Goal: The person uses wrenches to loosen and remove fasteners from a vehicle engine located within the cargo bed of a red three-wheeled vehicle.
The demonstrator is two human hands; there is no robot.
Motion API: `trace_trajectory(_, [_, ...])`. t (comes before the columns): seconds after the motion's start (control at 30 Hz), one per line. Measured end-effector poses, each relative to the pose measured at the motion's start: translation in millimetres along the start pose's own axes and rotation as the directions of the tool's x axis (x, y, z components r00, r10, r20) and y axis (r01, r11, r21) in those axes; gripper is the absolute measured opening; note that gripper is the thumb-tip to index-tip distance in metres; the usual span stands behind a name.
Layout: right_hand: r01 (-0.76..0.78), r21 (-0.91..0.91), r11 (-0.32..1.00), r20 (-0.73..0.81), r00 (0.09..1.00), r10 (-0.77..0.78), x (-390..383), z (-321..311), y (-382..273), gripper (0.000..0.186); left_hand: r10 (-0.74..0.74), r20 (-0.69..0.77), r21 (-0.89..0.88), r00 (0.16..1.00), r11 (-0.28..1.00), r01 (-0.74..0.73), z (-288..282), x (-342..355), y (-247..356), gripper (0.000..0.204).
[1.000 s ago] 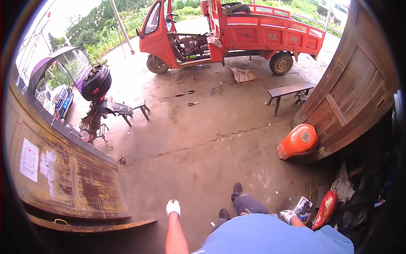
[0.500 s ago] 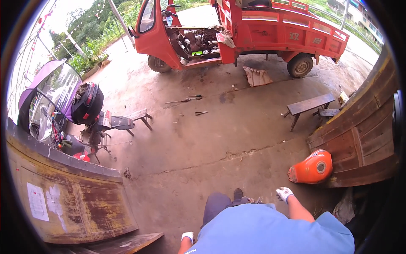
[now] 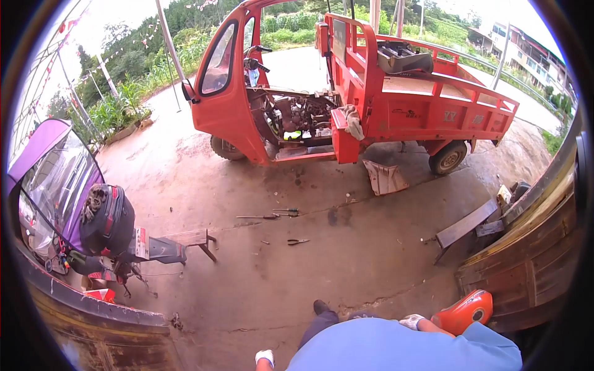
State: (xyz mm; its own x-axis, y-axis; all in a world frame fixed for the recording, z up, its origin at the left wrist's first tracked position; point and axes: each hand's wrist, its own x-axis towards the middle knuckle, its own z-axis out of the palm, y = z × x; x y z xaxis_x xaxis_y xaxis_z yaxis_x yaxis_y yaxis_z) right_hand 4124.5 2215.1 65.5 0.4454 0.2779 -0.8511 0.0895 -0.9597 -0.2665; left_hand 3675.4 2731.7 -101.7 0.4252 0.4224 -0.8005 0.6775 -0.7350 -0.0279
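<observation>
My left hand (image 3: 265,357), in a white work glove, hangs low beside my blue shirt; its fingers are too small to make out and no object shows in it. In a matching glove, my right hand (image 3: 411,321) is at my right side, partly behind the shirt, its fingers loosely out and holding nothing visible. Nearest to it is an orange motorcycle fuel tank (image 3: 464,312) on the floor, overlapped by my forearm. Farther ahead on the concrete lie pliers (image 3: 297,242), a long screwdriver (image 3: 258,217) and another slim tool (image 3: 286,212).
A red cargo three-wheeler (image 3: 365,117) stands across the front, its engine (image 3: 297,116) exposed. A red panel (image 3: 384,178) lies beneath it. Left is a motorbike with a black top box (image 3: 107,220) and a wooden bench (image 3: 189,238); another bench (image 3: 465,224) is right, near the wooden door (image 3: 526,272).
My view has tipped up and come nearer the three-wheeler, with one shoe now ahead of me. My right hand has swung back from in front of me toward my side.
</observation>
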Motion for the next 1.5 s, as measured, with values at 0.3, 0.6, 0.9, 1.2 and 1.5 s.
trace_trajectory(0.3, [-0.173, 0.507, 0.844, -0.061, 0.970, 0.236, 104.5, -126.0, -146.4, 0.035, -0.269, -0.511, -0.778, 0.817, 0.548, -0.306, -403.2, 117.4, 41.7, 0.029])
trace_trajectory(0.6, [-0.170, 0.394, 0.903, -0.030, 0.980, 0.198, 277.4, -257.6, -388.4, 0.044, -0.489, 0.129, -0.865, 0.863, 0.371, 0.339, -351.6, 171.1, -38.3, 0.030])
trace_trajectory(0.9, [0.237, 0.020, 0.971, -0.103, 0.967, -0.234, 430.5, -382.0, -666.3, 0.042, -0.393, 0.278, -0.939, 0.877, 0.080, 0.334, -493.5, 288.8, -65.6, 0.026])
trace_trajectory(1.2, [0.061, -0.058, 0.996, -0.093, 0.993, -0.066, 528.1, -400.2, -858.0, 0.049, -0.333, 0.398, -0.908, 0.855, -0.011, 0.419, -620.6, 485.7, -231.2, 0.031])
trace_trajectory(1.5, [-0.047, 0.395, 0.917, -0.120, 0.987, 0.102, 544.8, -400.6, -1032.1, 0.036, -0.522, -0.344, -0.770, 0.781, 0.632, 0.083, -1023.4, 671.0, -501.1, 0.041])
